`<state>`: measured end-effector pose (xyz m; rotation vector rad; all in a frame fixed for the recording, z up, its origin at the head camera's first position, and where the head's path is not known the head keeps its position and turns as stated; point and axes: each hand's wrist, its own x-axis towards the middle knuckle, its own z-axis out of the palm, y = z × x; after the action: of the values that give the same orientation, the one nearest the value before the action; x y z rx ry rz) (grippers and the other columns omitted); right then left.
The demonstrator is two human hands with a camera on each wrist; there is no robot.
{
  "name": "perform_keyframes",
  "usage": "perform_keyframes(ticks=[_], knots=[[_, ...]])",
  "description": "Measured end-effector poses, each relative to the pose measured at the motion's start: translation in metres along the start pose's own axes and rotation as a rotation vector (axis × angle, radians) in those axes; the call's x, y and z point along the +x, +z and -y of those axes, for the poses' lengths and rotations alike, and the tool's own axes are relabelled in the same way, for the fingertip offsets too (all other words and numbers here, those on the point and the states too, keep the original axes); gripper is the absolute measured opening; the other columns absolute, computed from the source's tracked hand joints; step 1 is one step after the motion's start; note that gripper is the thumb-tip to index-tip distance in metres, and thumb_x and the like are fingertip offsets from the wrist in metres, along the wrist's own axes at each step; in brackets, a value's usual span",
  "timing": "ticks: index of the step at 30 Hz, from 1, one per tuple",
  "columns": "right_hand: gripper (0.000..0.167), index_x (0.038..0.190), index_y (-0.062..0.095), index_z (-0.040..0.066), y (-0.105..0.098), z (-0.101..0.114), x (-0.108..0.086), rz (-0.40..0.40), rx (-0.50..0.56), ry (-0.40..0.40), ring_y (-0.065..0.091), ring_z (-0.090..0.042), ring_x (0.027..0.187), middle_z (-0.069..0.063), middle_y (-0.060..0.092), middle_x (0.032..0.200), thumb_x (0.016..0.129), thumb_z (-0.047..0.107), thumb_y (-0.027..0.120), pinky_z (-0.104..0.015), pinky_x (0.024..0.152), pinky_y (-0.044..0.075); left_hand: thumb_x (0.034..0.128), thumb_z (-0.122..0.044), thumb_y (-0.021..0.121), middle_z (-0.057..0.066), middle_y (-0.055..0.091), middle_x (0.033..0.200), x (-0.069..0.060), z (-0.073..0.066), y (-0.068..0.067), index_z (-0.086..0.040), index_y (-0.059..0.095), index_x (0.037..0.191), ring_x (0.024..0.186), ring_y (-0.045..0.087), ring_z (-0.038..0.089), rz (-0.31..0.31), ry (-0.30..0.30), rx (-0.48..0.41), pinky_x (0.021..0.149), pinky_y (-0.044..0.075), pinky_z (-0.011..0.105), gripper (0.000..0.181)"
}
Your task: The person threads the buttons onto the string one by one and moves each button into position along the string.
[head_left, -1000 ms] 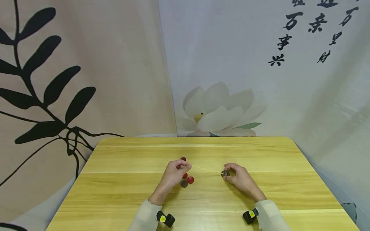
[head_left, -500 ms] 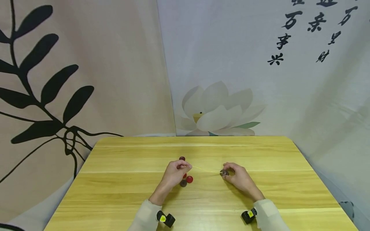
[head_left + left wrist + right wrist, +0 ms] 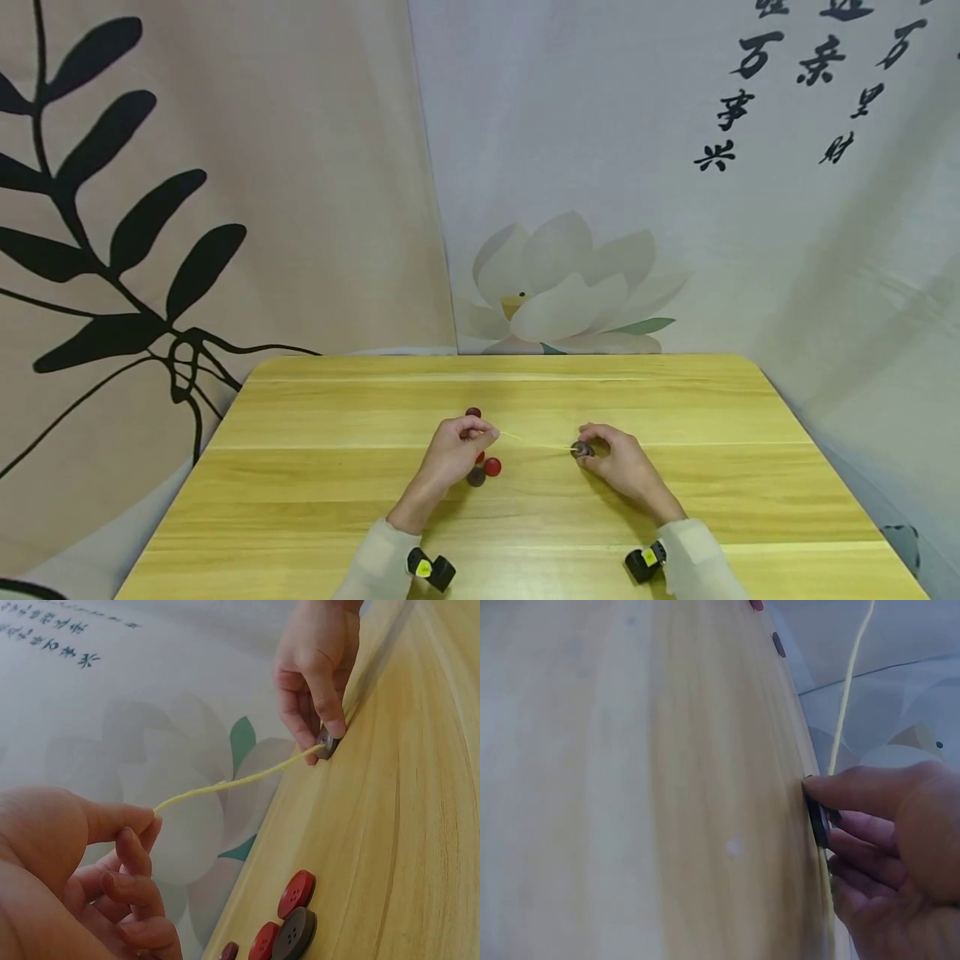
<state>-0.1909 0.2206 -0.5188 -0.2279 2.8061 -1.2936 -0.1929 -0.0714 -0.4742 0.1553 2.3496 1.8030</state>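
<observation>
My left hand pinches a thin yellow cord between thumb and forefinger, above the table. The cord runs across to a dark brown button, sagging slightly. My right hand holds that button by its edges between thumb and fingers, just over the wood. In the right wrist view the cord shows on both sides of the button; how it passes through the holes is hidden. Below my left hand lie a red button, a grey-brown button and another red button.
A dark red button lies beyond my left hand. The wooden table reaches back to a printed cloth with a lotus and lettering. Each sleeve carries a small black camera at the wrist.
</observation>
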Motion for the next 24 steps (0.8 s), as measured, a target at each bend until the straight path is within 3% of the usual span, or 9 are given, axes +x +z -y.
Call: perform_keyframes(ticks=[16, 24], knots=[[0.023, 0.107, 0.068, 0.013, -0.002, 0.002, -0.001, 0.011, 0.014, -0.004, 0.054, -0.035, 0.127, -0.01, 0.062, 0.131, 0.085, 0.007, 0.077, -0.053, 0.107, 0.039, 0.094, -0.019, 0.068, 0.001, 0.05, 0.076, -0.002, -0.002, 0.0, -0.002, 0.072, 0.097, 0.07, 0.046, 0.016, -0.005, 0.015, -0.002, 0.059, 0.036, 0.025, 0.018], [0.028, 0.116, 0.065, 0.006, 0.001, 0.016, 0.0, 0.022, 0.032, -0.011, 0.065, -0.023, 0.107, -0.005, 0.068, 0.113, 0.09, 0.013, 0.074, -0.043, 0.093, 0.05, 0.0949, -0.02, 0.067, 0.001, 0.051, 0.076, -0.003, -0.004, 0.0, -0.001, 0.072, 0.099, 0.069, 0.045, 0.015, -0.001, 0.012, 0.003, 0.059, 0.036, 0.024, 0.02]])
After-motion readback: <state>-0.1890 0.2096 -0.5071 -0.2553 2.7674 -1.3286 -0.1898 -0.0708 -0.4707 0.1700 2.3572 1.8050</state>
